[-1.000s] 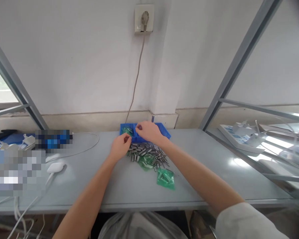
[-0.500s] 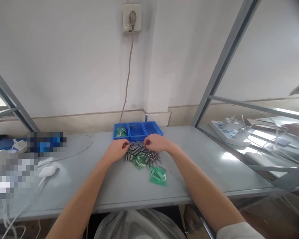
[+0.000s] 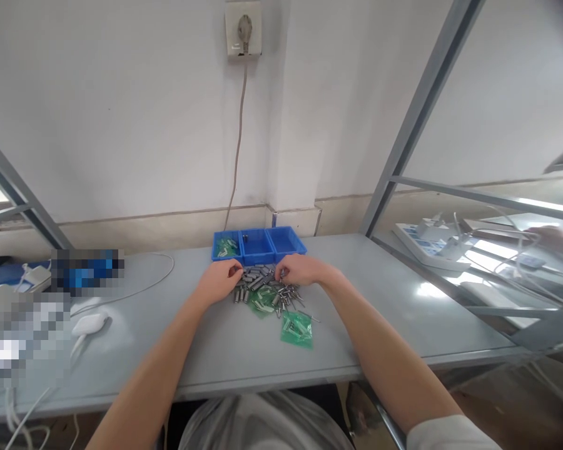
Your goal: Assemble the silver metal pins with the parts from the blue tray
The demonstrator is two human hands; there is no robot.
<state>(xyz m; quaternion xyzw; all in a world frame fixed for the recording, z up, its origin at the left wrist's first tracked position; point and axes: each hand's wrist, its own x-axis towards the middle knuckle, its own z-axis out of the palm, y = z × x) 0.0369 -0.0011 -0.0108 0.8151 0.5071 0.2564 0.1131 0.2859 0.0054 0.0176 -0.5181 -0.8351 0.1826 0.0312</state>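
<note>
Although the tray (image 3: 258,258) near the table's (image 3: 234,356) back edge holds some green parts (image 3: 226,247), heaped metal pieces (image 3: 257,278) remain outside — left hand (image 3: 219,281) and right hand (image 3: 303,269) curled, grip impossible to tell.

You can read no text, label, brand, number or sign here. A faint mark on the socket (image 3: 256,32) is too small for you to make out as lettering.
</note>
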